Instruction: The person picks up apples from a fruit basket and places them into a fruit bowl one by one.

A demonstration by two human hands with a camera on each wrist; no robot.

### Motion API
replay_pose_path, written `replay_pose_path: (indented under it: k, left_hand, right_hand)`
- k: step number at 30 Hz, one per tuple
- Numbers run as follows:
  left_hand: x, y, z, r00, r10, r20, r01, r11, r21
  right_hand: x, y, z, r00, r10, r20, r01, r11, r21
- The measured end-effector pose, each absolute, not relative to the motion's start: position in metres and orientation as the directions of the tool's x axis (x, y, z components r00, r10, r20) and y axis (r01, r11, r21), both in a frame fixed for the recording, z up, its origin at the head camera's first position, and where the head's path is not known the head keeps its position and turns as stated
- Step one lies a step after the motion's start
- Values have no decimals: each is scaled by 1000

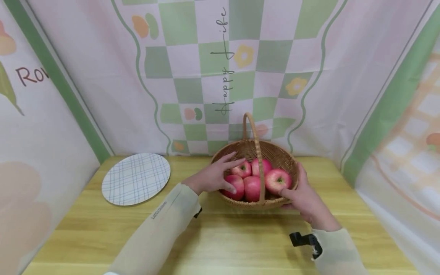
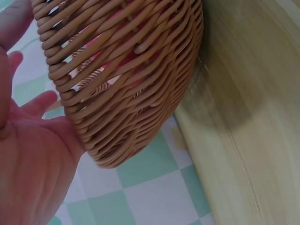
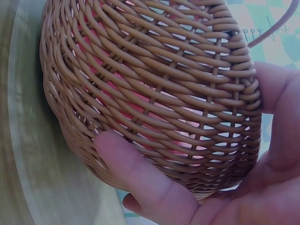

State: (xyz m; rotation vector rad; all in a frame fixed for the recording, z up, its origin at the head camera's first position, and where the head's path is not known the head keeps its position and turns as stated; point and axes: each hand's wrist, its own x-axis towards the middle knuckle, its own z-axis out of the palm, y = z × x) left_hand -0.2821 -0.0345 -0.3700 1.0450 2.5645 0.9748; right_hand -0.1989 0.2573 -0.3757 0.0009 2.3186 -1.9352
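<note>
Seen nearest, at six o'clock: wooden table [image 1: 227, 244]. Beyond, at its far side: wicker basket [image 1: 278, 154]. At its four o'clock: right hand [image 1: 304, 194], clamped on the rim, thumb inside, fingers outside. At its nine: left hand [image 1: 215, 175], apart from the right, fingers spread over red apples [image 1: 252, 189], five visible, inside under a tall handle [image 1: 256, 141]. Well off at nine: plaid plate [image 1: 136, 179]. Farthest, at twelve: checked curtain [image 1: 213, 57].
</note>
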Motion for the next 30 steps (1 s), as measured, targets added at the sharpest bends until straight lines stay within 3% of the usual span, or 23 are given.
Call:
replay_pose_path:
  k: [13, 26, 30]
  left_hand:
    - [-282, -35, -385, -725, 686, -65, 535, 619, 574]
    - [-286, -40, -400, -707, 706, -34, 566, 594, 571]
    - [-287, -45, -405, -725, 689, -16, 553, 595, 584]
  right_hand:
    - [-189, 240, -367, -998, -54, 32, -47, 315, -948]
    - [-187, 228, -363, -995, -31, 99, -104, 329, -938]
    - [-189, 225, -362, -990, -44, 135, -142, 328, -934]
